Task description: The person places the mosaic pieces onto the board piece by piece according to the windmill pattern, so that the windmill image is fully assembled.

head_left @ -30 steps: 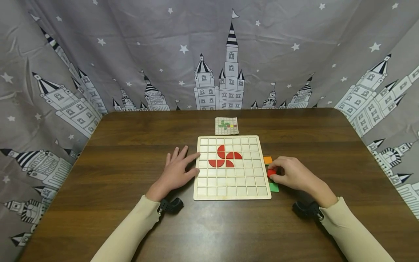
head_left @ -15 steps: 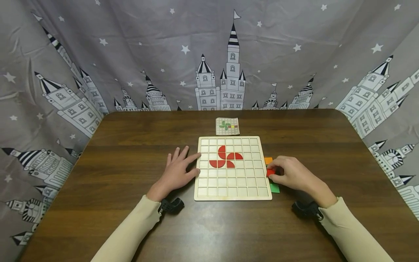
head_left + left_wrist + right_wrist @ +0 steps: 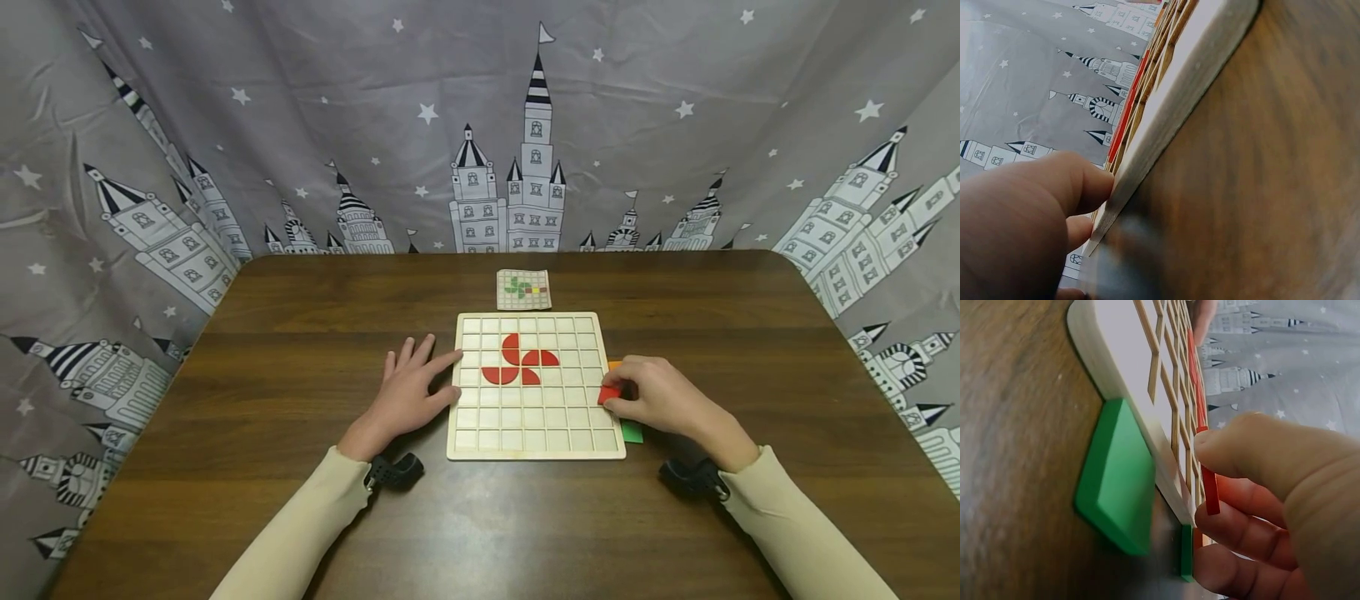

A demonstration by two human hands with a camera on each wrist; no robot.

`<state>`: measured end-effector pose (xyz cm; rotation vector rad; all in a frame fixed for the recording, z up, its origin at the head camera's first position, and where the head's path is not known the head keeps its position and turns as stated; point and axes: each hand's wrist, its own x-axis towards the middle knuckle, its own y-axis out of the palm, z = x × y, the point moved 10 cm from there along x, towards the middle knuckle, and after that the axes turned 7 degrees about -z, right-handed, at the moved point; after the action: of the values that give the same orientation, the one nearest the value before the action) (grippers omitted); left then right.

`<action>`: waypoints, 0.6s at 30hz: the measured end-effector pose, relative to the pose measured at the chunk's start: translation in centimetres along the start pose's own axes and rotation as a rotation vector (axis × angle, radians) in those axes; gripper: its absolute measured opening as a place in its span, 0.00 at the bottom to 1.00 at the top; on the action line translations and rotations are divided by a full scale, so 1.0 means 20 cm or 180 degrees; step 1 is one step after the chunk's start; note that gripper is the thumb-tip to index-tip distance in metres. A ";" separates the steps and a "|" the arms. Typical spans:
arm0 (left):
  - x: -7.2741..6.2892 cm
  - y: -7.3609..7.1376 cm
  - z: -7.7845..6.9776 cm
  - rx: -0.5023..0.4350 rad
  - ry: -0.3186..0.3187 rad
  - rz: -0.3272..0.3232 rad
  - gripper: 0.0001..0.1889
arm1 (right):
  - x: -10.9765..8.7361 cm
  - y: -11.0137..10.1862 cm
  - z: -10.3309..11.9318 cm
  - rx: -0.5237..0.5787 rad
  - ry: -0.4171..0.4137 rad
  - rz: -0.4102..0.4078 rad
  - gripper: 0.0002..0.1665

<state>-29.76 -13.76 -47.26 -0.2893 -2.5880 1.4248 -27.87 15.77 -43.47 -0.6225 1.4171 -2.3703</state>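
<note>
A wooden grid board [image 3: 480, 418] lies on the table, with several red curved pieces [image 3: 512, 375] forming a pinwheel in its cells. My right hand [image 3: 671, 398] pinches a red square tile [image 3: 608, 395] between thumb and fingers, over the board's right rim. In the right wrist view this tile [image 3: 1210, 490] is seen edge-on, held above the board. My left hand [image 3: 401, 406] is spread, its thumb and index finger touching the board's left edge. The left wrist view shows the thumb against the wooden rim [image 3: 1166, 119].
Beside the board's right edge lie a green tile [image 3: 633, 432] and an orange tile [image 3: 613, 365], the latter partly hidden by my right hand. A second green piece [image 3: 1186, 553] shows in the right wrist view. A printed pattern card [image 3: 523, 289] lies behind the board.
My right hand has carried the red square tile left, from beside the board to over its right rim. The left hand keeps its place on the board's edge.
</note>
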 end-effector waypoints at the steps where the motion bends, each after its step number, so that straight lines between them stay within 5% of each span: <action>1: 0.00 0.00 0.00 -0.0003 -0.0001 0.0000 0.31 | 0.00 0.00 0.00 -0.0002 -0.0011 -0.0009 0.08; 18: -0.01 -0.01 -0.01 -0.0010 0.0006 -0.0023 0.31 | 0.12 0.07 0.15 0.0161 -0.0202 0.0013 0.09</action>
<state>-29.58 -13.79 -47.06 -0.2814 -2.5873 1.4175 -28.41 11.82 -42.91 -0.6745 1.3265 -2.3540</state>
